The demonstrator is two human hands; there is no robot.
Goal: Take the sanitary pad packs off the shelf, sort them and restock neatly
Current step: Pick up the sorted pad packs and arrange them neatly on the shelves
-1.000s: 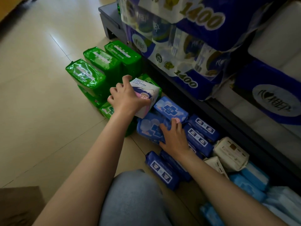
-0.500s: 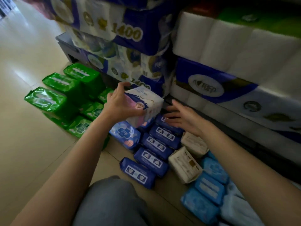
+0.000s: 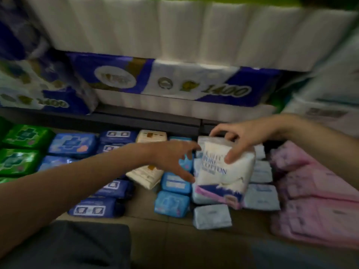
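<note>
- Since half a second ago the white pack (image 3: 223, 171) has passed from the left hand (image 3: 171, 158) to the right hand (image 3: 244, 136); view has swung right, pink packs (image 3: 314, 200) now in sight.
- Right hand grasps the white pack by its top edge — thumb on the printed face, fingers curled over the back.
- Left hand released: fingers spread, fingertips just beside the pack's left edge; contact unclear through blur.
- White pack: soft pillow-shaped wrapper, blue "PURE COTTON" text, dark blue and pink band along the bottom. Tilted, held over the pale blue packs (image 3: 260, 197) on the floor (image 3: 174, 239).
- Floor rows left to right: green packs (image 3: 21, 150), dark blue packs (image 3: 95, 209), cream packs (image 3: 145, 175), light blue packs (image 3: 172, 203), pale blue, pink.
- Edges: dark shelf lip (image 3: 147, 121) runs just behind the rows; toilet roll bales (image 3: 174, 82) stacked above it.
- Open room: bare floor strip between the packs and the person's knee (image 3: 77, 247), plus a gap beside the lone pale pack in front.
</note>
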